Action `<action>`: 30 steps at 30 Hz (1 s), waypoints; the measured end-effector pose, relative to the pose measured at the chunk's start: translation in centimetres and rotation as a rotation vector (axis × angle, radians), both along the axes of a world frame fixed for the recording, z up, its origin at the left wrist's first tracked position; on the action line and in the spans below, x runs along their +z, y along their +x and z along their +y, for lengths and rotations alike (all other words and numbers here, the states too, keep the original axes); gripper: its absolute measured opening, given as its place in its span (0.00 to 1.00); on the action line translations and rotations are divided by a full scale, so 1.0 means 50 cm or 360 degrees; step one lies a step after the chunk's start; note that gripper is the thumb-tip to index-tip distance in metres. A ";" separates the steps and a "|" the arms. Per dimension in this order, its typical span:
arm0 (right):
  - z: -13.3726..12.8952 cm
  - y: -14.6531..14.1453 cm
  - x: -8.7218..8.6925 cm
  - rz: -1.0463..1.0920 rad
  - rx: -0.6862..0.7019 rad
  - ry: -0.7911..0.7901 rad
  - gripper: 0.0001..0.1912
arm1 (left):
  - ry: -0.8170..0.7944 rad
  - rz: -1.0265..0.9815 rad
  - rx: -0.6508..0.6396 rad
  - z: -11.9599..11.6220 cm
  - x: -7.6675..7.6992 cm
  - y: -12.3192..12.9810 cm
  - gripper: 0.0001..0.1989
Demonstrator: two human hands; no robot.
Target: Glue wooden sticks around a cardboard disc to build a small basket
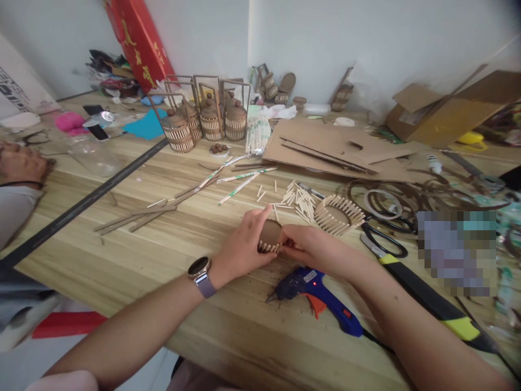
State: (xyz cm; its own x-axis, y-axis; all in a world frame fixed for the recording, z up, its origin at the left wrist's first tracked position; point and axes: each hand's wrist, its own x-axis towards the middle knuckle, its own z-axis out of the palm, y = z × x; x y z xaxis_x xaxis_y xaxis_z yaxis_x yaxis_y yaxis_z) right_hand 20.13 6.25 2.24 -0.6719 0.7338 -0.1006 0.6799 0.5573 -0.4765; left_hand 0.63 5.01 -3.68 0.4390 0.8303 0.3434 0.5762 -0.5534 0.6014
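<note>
A small round brown cardboard piece [270, 232], with short pale sticks along its near edge, is held between my two hands. My left hand [247, 241], with a watch at the wrist, curls round its left side. My right hand [303, 245] pinches at its right edge, where fingertips meet the sticks. Just below lies a blue glue gun [303, 285] with an orange trigger and a lit red light. Beyond my right hand, a ring of pale sticks [338, 214] rests on the table beside a loose pile of short sticks [303, 203].
Scissors [385, 239] and a yellow-black cutter [423, 293] lie at the right. Small stick baskets [211, 122] stand at the back, left of cardboard sheets [317, 146]. Brown strips [138, 214] lie at left. Another person's hand [22, 163] rests at the far left.
</note>
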 end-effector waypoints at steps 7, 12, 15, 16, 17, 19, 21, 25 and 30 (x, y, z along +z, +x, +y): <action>0.001 0.018 0.022 0.0019 0.0017 0.0027 0.09 | -0.0071 -0.0010 -0.0027 -0.001 0.002 -0.005 0.51; -0.007 0.057 0.040 0.0315 -0.0183 0.0370 0.12 | -0.0076 -0.0029 -0.0044 -0.001 0.000 -0.007 0.51; -0.022 0.077 0.032 0.0373 -0.0209 0.0435 0.11 | -0.0068 -0.0034 -0.0074 -0.002 0.003 -0.009 0.47; -0.029 0.081 0.027 0.0343 -0.0207 0.0409 0.10 | -0.0070 -0.0038 -0.0086 -0.002 0.004 -0.010 0.45; -0.038 0.085 0.022 0.0273 -0.0218 0.0361 0.10 | -0.0073 -0.0041 -0.0101 -0.003 0.006 -0.011 0.42; -0.058 0.092 0.014 0.0051 -0.0300 0.0241 0.12 | -0.0075 -0.0048 -0.0142 -0.004 0.010 -0.013 0.38; -0.080 0.098 0.010 -0.0192 -0.0402 0.0094 0.17 | -0.0073 -0.0055 -0.0180 -0.005 0.011 -0.014 0.36; -0.119 0.112 0.014 -0.0350 -0.0374 -0.0319 0.12 | -0.0080 -0.0041 -0.0173 -0.005 0.008 -0.013 0.35; -0.137 0.110 0.006 -0.0393 -0.0392 -0.0346 0.07 | -0.0090 -0.0008 -0.0084 -0.005 0.000 -0.012 0.34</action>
